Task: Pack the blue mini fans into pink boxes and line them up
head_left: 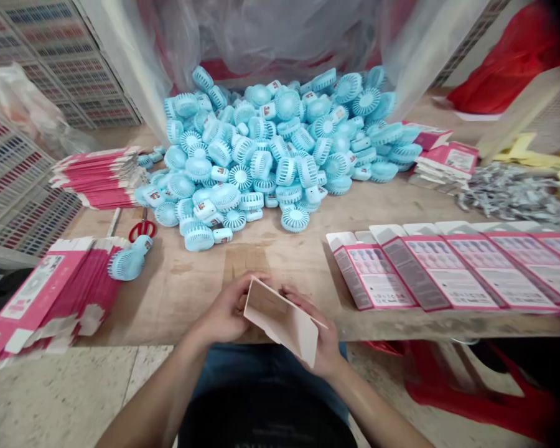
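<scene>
Between my two hands is a small cardboard box (282, 317), tilted, with its open end and plain inner walls facing me. My left hand (231, 308) closes on its left side, the fingers partly hidden behind it. On the right side, my right hand (320, 336) grips the box, fingers along the far edge and thumb hidden by a flap. Beyond the hands lies a big heap of light blue handheld fans (261, 149) on the wooden table (280, 261). One separate fan (128, 260) rests at the left against flat pink cartons (51, 292).
Opened-up pink and white boxes (429, 267) stand in a row at the right. Red-handled scissors (142, 230) and a flat carton stack (100, 177) are at the left. Grey strap-like pieces (508, 193) lie at the far right. A red stool (476, 392) stands below the table.
</scene>
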The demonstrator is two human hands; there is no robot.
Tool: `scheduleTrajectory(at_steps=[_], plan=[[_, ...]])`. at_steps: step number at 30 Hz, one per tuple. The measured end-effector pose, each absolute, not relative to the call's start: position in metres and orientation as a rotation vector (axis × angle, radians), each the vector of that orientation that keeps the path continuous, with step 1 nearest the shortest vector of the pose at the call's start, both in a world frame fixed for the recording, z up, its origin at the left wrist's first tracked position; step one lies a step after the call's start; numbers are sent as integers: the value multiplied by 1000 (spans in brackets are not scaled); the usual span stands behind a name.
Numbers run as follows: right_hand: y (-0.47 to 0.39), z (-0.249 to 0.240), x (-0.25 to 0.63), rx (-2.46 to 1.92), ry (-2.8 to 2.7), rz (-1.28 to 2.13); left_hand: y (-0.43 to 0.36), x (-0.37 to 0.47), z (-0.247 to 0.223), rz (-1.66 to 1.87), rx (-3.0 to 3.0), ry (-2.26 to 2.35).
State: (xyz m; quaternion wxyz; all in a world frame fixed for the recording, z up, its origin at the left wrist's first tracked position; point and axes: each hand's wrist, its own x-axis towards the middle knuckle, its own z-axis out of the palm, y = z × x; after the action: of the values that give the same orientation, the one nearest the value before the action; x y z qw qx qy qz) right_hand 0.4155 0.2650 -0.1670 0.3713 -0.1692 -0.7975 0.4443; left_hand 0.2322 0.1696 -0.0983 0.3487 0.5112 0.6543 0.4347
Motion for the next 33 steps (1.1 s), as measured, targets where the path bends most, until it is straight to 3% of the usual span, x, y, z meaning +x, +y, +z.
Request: scheduleTrajectory(at_steps=[4, 7, 15, 19, 21, 23, 25, 26, 28, 33], plan=[[262, -175, 416, -409, -2071, 1160, 151, 167, -107, 460, 1307, 2606], [257, -186, 417, -521, -2075, 1154, 135, 111, -104, 276, 882, 3072], [261, -189, 415, -554, -2035, 1175, 133, 46, -87, 172, 657, 3035], [260, -192, 415, -555, -1980, 1216, 135, 67, -57, 408, 774, 2867], [261, -190, 413, -549, -1979, 1229, 143, 106, -36, 934, 889, 2722], [263, -187, 411, -533, -1984, 1246, 158, 158, -19, 1797, 993, 2274], [265, -182, 409, -515, -2001, 1263, 178, 207, -9, 2183, 1154, 1899], [267, -180, 409, -508, -2012, 1274, 187, 226, -9, 2211, 1255, 1868], [269, -175, 408, -498, -2024, 1308, 203, 249, -16, 2055, 1569, 1964], [270, -174, 412, -467, -2029, 1303, 196, 247, -37, 1069, 2379, 2006]])
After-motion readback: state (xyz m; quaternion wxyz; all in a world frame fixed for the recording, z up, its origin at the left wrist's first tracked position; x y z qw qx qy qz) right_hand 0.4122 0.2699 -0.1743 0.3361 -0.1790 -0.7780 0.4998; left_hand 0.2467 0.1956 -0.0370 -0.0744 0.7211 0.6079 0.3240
